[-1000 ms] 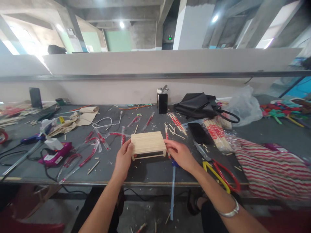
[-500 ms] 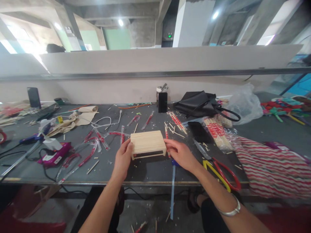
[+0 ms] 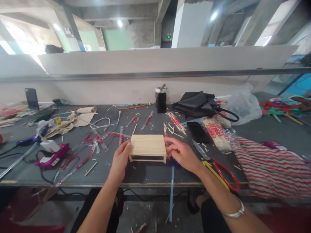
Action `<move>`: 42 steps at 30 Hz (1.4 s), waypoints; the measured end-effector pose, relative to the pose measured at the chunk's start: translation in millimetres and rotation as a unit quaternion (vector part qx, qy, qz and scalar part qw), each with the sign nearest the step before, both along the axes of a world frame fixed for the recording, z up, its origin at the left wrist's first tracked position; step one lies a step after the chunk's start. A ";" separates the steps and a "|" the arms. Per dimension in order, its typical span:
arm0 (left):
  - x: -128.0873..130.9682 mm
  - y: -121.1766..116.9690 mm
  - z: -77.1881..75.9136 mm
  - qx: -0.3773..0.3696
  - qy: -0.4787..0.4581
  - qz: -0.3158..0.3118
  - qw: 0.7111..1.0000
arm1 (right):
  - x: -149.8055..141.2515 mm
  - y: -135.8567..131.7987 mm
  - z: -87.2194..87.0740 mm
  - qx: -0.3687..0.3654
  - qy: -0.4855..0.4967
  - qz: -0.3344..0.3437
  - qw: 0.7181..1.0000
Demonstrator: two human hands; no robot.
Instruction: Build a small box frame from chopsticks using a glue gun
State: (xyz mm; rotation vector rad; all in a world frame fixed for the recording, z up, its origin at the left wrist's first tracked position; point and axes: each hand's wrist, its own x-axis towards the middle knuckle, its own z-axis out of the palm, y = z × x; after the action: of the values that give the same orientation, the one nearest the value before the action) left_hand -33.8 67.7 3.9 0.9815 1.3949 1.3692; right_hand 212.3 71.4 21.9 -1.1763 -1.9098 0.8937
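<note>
Two hands grip a small wooden stick table on the counter.

The left hand [image 3: 120, 158] clasps the left end of the stick table [image 3: 148, 147] and the right hand [image 3: 181, 154] clasps its right end, so it sits between them on the grey counter [image 3: 145, 173]. Just right of the right hand lie scissors [image 3: 220, 173]; beyond its fingers, a black phone [image 3: 199, 132]. Red-striped wrappers [image 3: 80, 158] lie left of the left hand.

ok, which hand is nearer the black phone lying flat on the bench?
Right. The right hand grips the right end of the small wooden table, just left of the black phone. The left hand holds the far end, with the table between.
</note>
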 end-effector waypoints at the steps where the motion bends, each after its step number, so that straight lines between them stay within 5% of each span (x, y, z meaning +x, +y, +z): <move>1: -1.1 0.7 0.1 0.003 0.006 0.001 1.000 | 1.2 -2.5 2.5 -0.004 -0.004 0.031 1.000; 4: -3.4 3.3 0.0 0.005 0.012 -0.013 1.000 | 3.5 -8.0 6.3 0.013 0.000 0.057 0.998; 8: -2.5 6.4 -1.6 0.020 0.041 -0.018 0.999 | 3.6 -1.7 -0.3 0.106 -0.010 -0.086 0.991; 11: -3.0 6.3 -2.4 0.040 0.126 0.011 0.991 | 2.2 7.6 -7.9 0.160 -0.086 -0.104 0.978; 15: -8.6 -3.0 3.8 0.116 0.343 0.084 0.928 | -2.4 11.1 -9.9 0.187 -0.176 -0.068 0.964; 20: -9.4 -19.9 15.1 0.115 0.430 0.072 0.893 | 7.9 17.6 -4.1 0.205 -0.182 -0.109 0.956; 23: -7.5 -20.4 11.9 0.147 0.435 0.042 0.887 | 40.5 31.9 -3.3 0.215 -0.191 -0.234 0.929; 26: -7.6 -16.5 4.6 0.137 0.404 0.016 0.904 | 84.6 45.6 -7.0 0.151 -0.213 -0.334 0.906; 31: -9.0 -14.6 1.2 0.109 0.382 0.011 0.918 | 128.9 51.9 -18.4 0.096 -0.240 -0.346 0.902; 37: -7.6 -13.8 3.4 0.103 0.381 0.015 0.919 | 135.3 58.1 -26.6 0.064 -0.250 -0.344 0.903; 42: -13.4 -15.7 5.7 0.089 0.399 0.021 0.912 | 138.6 55.6 -16.8 0.081 -0.213 -0.352 0.908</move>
State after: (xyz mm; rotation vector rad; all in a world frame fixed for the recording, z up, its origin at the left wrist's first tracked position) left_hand -47.2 52.1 9.6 1.7715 1.8975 1.1758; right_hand 351.0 127.0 5.1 -1.8842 -1.6132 0.0841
